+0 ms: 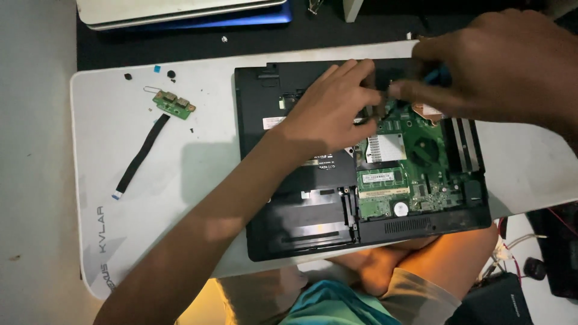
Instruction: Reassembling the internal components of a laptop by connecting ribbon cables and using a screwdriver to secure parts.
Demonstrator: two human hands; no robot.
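Two hands are pressed over an opened black laptop (301,180) on a white mat (180,180); the left hand (328,111) and right hand (500,66) are pinched at its far green board (421,162); what is held cannot be told.

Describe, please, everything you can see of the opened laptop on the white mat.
The opened laptop lies flat, underside up, on the white mat, its black plastic shell angled slightly. The right half of the base is uncovered, baring a green circuit board with a memory module, a silvery square plate and a round coin cell. The left hand rests on its upper middle, and the blurred right hand works at the top edge, fingertips meeting over the board.
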